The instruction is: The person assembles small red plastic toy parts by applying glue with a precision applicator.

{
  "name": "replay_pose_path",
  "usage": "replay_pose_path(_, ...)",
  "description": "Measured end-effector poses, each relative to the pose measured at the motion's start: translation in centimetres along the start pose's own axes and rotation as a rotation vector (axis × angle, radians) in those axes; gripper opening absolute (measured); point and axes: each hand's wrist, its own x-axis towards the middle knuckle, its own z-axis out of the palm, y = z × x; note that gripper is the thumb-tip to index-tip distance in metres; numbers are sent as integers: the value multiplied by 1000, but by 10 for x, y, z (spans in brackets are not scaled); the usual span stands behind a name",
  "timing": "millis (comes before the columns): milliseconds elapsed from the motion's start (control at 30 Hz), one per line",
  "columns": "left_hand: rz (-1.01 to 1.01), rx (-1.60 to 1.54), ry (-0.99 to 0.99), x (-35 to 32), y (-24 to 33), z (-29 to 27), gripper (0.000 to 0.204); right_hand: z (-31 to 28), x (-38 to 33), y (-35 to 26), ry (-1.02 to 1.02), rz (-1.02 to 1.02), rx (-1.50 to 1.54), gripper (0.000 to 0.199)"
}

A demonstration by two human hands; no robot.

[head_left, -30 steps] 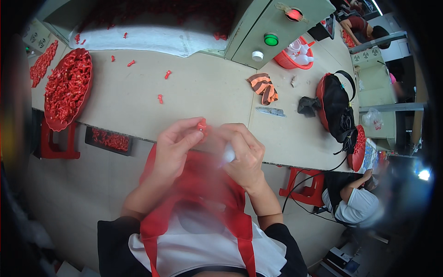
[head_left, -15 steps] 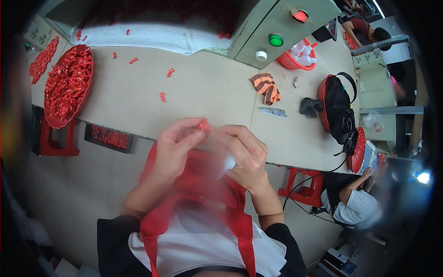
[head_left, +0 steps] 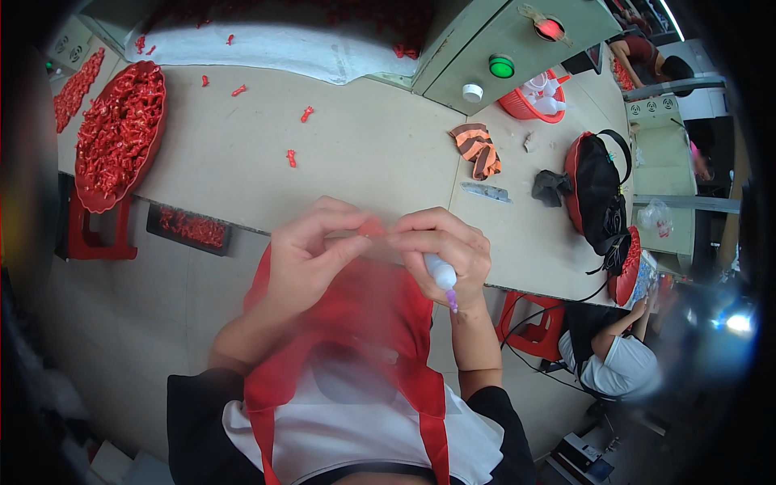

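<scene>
Between the thumb and fingertips of my left hand (head_left: 303, 255) is a small red plastic piece (head_left: 371, 227), blurred at this moment. My right hand (head_left: 457, 250) is closed around a small white squeeze bottle (head_left: 440, 273). The bottle's purple tip (head_left: 452, 302) points down toward my wrist, away from the red piece. The thumb and forefinger of that hand are pinched close beside the red piece; whether they touch it I cannot tell. Both hands are above the near edge of the worktable (head_left: 364, 153), in front of my red apron (head_left: 339, 323).
A red tray (head_left: 121, 137) heaped with red pieces stands at the left, and a few loose red pieces (head_left: 292, 158) lie mid-table. A green-grey machine (head_left: 485, 65) backs the table. A striped cloth (head_left: 477, 151), blade-like strip (head_left: 486, 192) and black bag (head_left: 598, 194) lie right. A co-worker (head_left: 614, 347) sits beyond.
My right hand has moved slightly right and turned, bringing its fingertips to the red piece and the bottle into clearer sight. My left hand keeps its pinch. The whole view has shifted slightly.
</scene>
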Motion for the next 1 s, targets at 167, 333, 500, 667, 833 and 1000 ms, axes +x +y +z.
replay_pose_path(167, -84, 55, 33, 2, 2, -1, 23, 2, 1, -5, -1, -4, -68, 22)
replay_pose_path(333, -106, 7, -16, 2, 0, -7, 22, 1, -2, -7, -8, 124, 32, 18)
replay_pose_path(500, -294, -281, -44, 7, -1, -17, 17, 1, -6, -12, 6, 309, 200, 15)
replay_pose_path(667, -624, -631, -222, 12, -15, -32, 25, 1, -7, -11, -34, 498, 400, 14)
replay_pose_path(833, -699, -909, -344, 13, -38, -37, 29, -1, 3, -16, 1, 792, 596, 10)
replay_pose_path(1000, -738, -1092, -352, 10, -53, -38, 31, -4, 11, -18, -47, 844, 626, 10)
